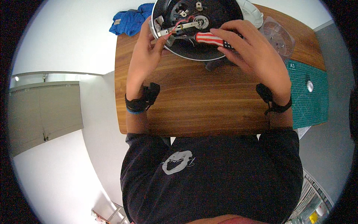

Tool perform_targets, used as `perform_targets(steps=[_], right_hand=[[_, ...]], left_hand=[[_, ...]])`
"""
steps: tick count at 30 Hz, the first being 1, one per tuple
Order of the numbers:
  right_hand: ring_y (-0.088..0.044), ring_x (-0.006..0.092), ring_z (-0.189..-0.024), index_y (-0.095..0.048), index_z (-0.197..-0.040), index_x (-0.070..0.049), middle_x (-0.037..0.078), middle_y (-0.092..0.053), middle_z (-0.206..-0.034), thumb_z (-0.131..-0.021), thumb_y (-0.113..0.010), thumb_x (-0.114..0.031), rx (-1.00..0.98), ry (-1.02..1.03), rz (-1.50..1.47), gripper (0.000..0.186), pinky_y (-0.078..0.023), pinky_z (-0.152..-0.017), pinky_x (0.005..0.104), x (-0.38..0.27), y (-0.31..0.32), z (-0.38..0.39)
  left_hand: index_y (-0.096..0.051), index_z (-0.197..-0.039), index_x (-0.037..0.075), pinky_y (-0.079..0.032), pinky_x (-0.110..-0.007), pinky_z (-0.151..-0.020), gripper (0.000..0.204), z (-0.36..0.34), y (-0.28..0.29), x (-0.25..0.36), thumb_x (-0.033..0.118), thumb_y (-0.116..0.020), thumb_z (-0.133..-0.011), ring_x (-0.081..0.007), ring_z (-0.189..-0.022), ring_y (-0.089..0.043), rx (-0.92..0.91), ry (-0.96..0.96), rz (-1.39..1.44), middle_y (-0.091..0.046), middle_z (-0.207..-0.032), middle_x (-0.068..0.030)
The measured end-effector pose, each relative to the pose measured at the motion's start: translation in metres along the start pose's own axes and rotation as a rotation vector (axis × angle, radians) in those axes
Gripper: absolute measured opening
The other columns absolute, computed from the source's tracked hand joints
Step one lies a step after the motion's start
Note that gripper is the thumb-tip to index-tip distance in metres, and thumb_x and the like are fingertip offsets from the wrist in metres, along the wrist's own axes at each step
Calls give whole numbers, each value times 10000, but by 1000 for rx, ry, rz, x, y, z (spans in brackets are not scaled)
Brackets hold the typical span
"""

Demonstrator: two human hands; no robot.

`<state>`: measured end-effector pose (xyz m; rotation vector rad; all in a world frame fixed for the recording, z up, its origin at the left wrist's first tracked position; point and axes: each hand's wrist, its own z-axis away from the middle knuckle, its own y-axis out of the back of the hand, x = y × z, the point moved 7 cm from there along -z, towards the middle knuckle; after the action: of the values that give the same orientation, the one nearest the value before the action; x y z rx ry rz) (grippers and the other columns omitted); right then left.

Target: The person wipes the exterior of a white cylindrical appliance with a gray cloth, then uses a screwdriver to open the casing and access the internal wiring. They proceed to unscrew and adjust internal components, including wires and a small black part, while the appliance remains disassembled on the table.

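Note:
A round black appliance housing (194,55) with a pale rim lies opened on the table, its inner parts showing. Inside it are a white-and-metal lever (184,27), a round metal piece (201,22) and a red wire (179,23). My left hand (144,56) grips the left edge of the housing, thumb inside beside the lever's end and the wire. In my right hand (248,46) is a screwdriver (209,38) with a red-and-white striped handle, held level. Its shaft points left toward my left thumb; the tip is hard to make out there.
Behind the housing at left lies a blue cloth (130,21). To the right stand a white plastic cover (251,14) and a clear container (278,37) with small parts. A green cutting mat (309,106) carries a small shiny piece (310,86). The wooden table (201,97) ends near my body.

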<state>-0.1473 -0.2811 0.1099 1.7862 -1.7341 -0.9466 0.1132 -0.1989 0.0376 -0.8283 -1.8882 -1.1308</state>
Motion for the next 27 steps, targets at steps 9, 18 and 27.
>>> perform_targets(steps=[9, 18, 27], right_hand=[[-652, 321, -1059, -723, -1383, -200, 75, -664, -1170, -951, -801, -184, -22, 79, 44, 439, -602, -900, 431, 3, -15, 0], [-637, 323, -1113, -698, -1444, -200, 70, -660, -1255, -934, -785, -124, -56, 85, 15, 524, -600, -941, 428, 2, -14, 1], [-624, 317, -1107, -695, -1461, -241, 44, -661, -1245, -970, -739, -154, -60, 69, 54, 501, -597, -949, 416, 0, -9, 1]], left_hand=[[-291, -1749, 122, -658, -330, -844, 720, 7, 3, 0, 28, -636, -1124, -195, -1150, -742, -37, 60, -34, -715, -1402, -146], [-257, -1760, 96, -684, -355, -900, 745, 8, 9, 9, 18, -635, -1123, -214, -1168, -737, -73, 94, -42, -720, -1402, -169], [-260, -1751, 94, -697, -369, -911, 745, 6, 5, 1, 7, -641, -1117, -239, -1183, -739, -92, 73, 70, -702, -1427, -178]])
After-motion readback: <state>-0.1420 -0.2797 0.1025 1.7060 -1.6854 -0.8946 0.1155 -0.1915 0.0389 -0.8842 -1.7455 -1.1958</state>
